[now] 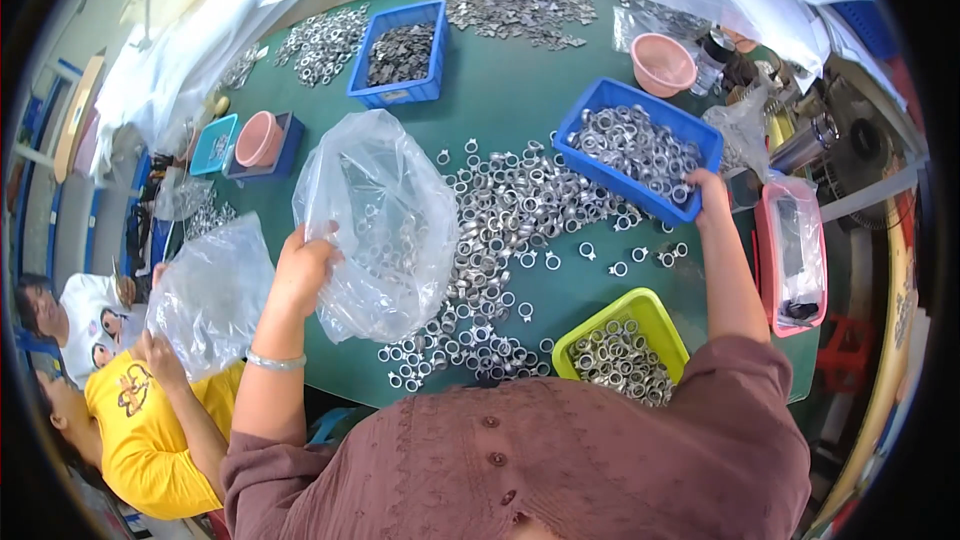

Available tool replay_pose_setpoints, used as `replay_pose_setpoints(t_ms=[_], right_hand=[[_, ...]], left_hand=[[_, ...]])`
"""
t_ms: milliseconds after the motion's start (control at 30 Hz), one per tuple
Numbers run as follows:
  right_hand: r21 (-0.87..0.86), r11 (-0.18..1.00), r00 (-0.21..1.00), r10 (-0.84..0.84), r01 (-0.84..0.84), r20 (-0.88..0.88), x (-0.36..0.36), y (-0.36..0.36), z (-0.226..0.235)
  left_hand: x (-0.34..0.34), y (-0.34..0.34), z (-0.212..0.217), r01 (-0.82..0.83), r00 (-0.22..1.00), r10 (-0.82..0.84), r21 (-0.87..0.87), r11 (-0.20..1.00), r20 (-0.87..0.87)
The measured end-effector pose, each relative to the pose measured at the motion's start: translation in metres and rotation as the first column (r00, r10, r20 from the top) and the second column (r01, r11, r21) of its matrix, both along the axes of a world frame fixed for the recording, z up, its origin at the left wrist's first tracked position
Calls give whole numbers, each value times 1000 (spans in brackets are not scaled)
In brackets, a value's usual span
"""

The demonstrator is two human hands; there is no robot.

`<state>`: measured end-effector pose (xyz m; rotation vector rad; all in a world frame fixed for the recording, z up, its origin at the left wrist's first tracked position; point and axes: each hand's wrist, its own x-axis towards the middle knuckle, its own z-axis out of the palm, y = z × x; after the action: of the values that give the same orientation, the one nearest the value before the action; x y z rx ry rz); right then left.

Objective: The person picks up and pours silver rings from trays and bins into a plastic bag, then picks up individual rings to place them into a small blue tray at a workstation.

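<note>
My left hand is closed on the edge of a large clear plastic bag. The bag stands puffed open over the table, with some metal rings visible through its film. My right hand grips the near right corner of a blue plastic bin filled with small silver metal rings. The bin looks slightly tilted; whether it touches the table I cannot tell. Between bag and bin spreads a heap of loose rings, each with a small protruding piece. A yellow-green bin with more rings sits close to my body.
Flat metal pieces fill another blue bin on the green table, with loose piles at the far side. Pink bowls stand right and left. A pink tray lies right. At left, a yellow-shirted person holds a clear bag.
</note>
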<state>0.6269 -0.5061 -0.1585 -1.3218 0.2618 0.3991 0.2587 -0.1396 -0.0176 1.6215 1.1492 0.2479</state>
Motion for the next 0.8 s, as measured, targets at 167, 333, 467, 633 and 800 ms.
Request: replay_pose_setpoints(t_ms=[167, 333, 467, 633, 800], right_hand=[[151, 983, 994, 101, -104, 30, -55, -2, 49], [258, 899, 935, 338, -355, 107, -109, 25, 114], [167, 855, 869, 469, -491, 154, -155, 76, 143], [130, 838, 846, 511, -530, 154, -220, 134, 161], [139, 852, 863, 494, -504, 104, -247, 149, 128]], left_hand=[[-14, 13, -16, 5, 998, 4, -148, 989, 56], [1, 0, -26, 101, 991, -92, -92, 991, 99], [-13, -20, -2, 103, 966, -84, -66, 993, 244], [-43, -23, 12, 217, 940, -244, 133, 967, 237], [-62, -54, 20, 343, 916, -316, -78, 936, 247]])
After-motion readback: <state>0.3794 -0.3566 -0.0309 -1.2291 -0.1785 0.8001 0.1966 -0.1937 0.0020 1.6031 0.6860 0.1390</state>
